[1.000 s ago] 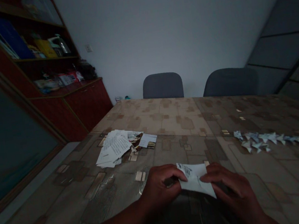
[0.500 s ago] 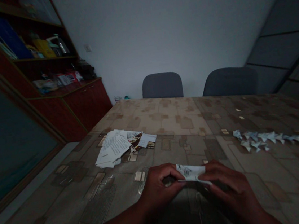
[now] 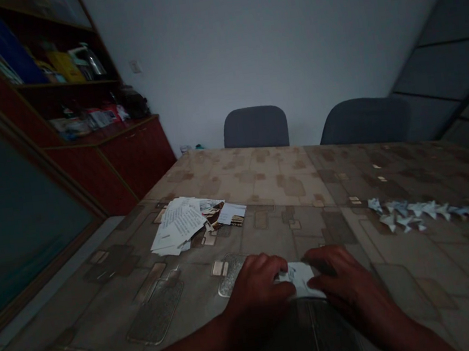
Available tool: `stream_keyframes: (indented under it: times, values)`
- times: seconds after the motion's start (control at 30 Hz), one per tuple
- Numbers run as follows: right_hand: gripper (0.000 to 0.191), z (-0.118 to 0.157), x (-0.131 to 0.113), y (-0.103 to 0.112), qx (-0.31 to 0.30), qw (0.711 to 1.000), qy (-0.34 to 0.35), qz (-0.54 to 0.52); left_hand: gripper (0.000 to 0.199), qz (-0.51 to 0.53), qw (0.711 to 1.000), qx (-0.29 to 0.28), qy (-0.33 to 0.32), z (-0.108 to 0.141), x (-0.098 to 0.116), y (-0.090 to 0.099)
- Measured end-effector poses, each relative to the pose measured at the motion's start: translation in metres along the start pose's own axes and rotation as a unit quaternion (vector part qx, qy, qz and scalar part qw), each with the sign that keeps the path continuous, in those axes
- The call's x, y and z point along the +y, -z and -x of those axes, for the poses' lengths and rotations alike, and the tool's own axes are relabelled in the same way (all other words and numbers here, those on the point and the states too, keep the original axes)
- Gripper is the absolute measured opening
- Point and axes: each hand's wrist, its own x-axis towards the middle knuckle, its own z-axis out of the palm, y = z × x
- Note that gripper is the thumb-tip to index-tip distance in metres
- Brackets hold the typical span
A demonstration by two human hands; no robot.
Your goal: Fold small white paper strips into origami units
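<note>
A small white piece of paper point(image 3: 302, 281) with some dark print spans the gap between my hands, close to the near side of the table. My left hand point(image 3: 260, 289) pinches its left end between thumb and fingers. At the other end, my right hand point(image 3: 344, 276) is closed on the paper, thumb on the face turned to me. The fingers cover both ends, so its full shape and folds are hidden.
A pile of printed paper sheets point(image 3: 178, 225) lies to the left on the patterned table point(image 3: 254, 167). Several small folded paper pieces point(image 3: 431, 209) stand in rows at the right. Two grey chairs point(image 3: 255, 127) are behind the table; a red-brown cabinet point(image 3: 138, 159) stands at the left.
My hands have drawn a little closer together, and the paper's face is tilted more toward the camera. The view has tipped slightly downward. Piles on the table lie as before.
</note>
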Motion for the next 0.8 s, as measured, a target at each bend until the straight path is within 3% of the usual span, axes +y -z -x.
stream_keyframes:
  times: [0.13,0.3,0.47,0.67,0.8]
  values:
    - [0.026,-0.003,-0.002,0.005,-0.051,0.998,-0.001,-0.032,0.007,0.040,0.998,-0.044,-0.003,0.000,0.003,0.000]
    - [0.022,-0.003,-0.005,0.016,-0.133,0.988,-0.033,-0.072,0.005,0.053,0.996,-0.056,0.041,-0.003,0.008,0.006]
    - [0.006,-0.005,-0.005,0.015,-0.110,0.987,-0.067,-0.097,0.006,0.079,0.992,-0.067,0.075,-0.005,0.008,0.007]
    - [0.017,-0.012,-0.003,0.001,-0.069,0.983,-0.134,-0.107,0.010,0.099,0.978,-0.062,0.172,-0.008,0.008,0.006]
    - [0.012,-0.013,-0.001,-0.008,-0.065,0.979,-0.174,-0.079,0.014,0.090,0.981,-0.060,0.163,-0.008,0.009,0.009]
